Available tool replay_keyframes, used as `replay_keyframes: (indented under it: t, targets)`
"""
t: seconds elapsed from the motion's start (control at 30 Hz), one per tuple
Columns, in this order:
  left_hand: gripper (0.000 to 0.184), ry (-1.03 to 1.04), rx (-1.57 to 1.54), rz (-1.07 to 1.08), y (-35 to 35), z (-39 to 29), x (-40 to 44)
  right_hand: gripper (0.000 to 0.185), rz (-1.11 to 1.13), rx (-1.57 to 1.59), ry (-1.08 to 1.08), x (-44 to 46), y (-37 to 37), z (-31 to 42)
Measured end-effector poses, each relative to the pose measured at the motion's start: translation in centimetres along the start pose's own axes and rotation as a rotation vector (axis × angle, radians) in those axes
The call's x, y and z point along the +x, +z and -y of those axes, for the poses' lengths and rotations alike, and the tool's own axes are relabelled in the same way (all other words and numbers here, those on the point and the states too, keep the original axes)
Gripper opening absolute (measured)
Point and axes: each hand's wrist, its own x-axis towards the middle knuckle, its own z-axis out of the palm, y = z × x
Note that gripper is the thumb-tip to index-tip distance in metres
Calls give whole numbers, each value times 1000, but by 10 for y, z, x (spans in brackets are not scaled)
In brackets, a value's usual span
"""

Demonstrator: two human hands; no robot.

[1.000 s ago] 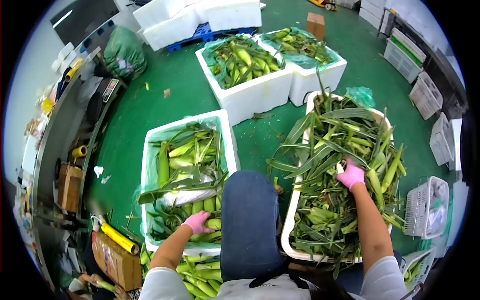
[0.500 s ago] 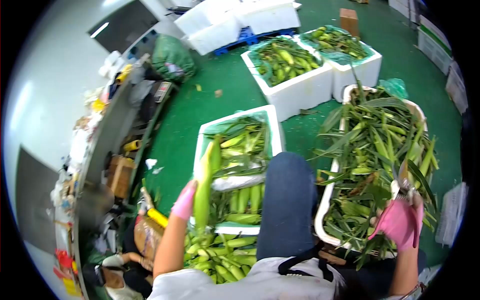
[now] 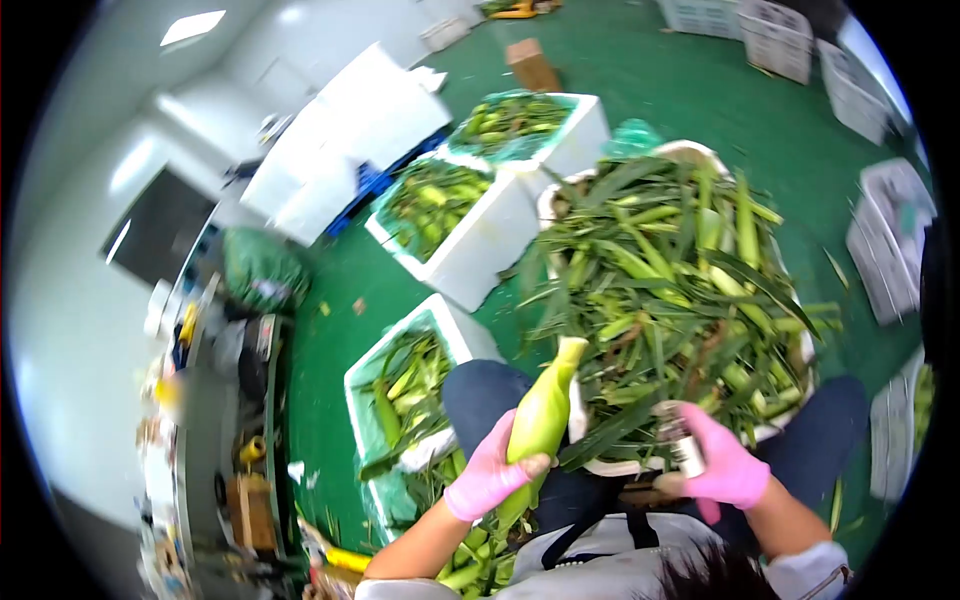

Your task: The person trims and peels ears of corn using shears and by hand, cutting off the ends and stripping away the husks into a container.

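In my head view, my left hand (image 3: pixel 497 476) grips a green ear of corn (image 3: pixel 543 418), tilted above my lap beside the leaf-heaped white tub (image 3: pixel 610 467). My right hand (image 3: pixel 722 464) is wrapped around a small, blurred tool (image 3: pixel 687 452) near the tub's closest edge.

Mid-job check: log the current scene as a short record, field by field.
Left grip: pink-gloved left hand, closed round a green, husk-covered ear of corn
Right grip: pink-gloved right hand, holding a small metal-and-white tool; blurred, type unclear
Ahead of right hand: white rectangular tub, heaped with long green corn leaves
Left side: white foam box with green lining and corn inside, partly hidden by the left leg
Surface: green floor
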Motion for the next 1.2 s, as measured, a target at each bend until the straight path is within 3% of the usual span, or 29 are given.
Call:
replay_keyframes:
  t: [0.07,0.13,0.23,0.27,0.33,0.43,0.57,0.7,0.77,0.83,0.97,1.0,1.07,1.1,1.2]
  targets:
    - [83,63,235,79,13,3,13,92,15,-635,-224,6,1,-6]
    - [85,47,265,156,27,1,22,93,21,-690,-291,14,-3,-12]
    - [88,-301,24,455,18,-1,37,91,-7,-806,-426,20,-17,-7]
    - [92,-333,43,469,20,-4,41,89,1,-824,-477,22,-23,-7]
    - [101,-398,72,491,26,-13,51,77,-33,-749,-456,24,-23,-22]
    - [97,-457,55,485,27,-8,76,57,-79,-653,-149,20,-19,-34]
    - [94,-413,-196,519,38,-6,87,57,-153,-552,100,7,-32,-49]
    - [91,-635,-76,555,36,-2,89,53,-147,-544,123,-7,-37,-55]
    - [90,-685,-176,576,33,1,93,49,-142,-511,160,-15,-30,-62]
    - [90,-736,-293,531,28,4,91,29,-139,-232,171,-18,-30,-75]
    - [85,-494,27,440,50,-1,89,19,-274,652,80,-8,-11,-68]
    - [83,-293,237,415,53,2,90,25,-356,762,115,-4,-11,-55]
    - [80,111,643,342,61,7,91,33,-337,668,71,8,-21,-31]
    - [83,89,760,280,68,-3,85,35,-403,653,26,12,-19,-26]
    - [81,323,1143,237,72,-21,84,39,-472,531,-129,21,-18,-18]
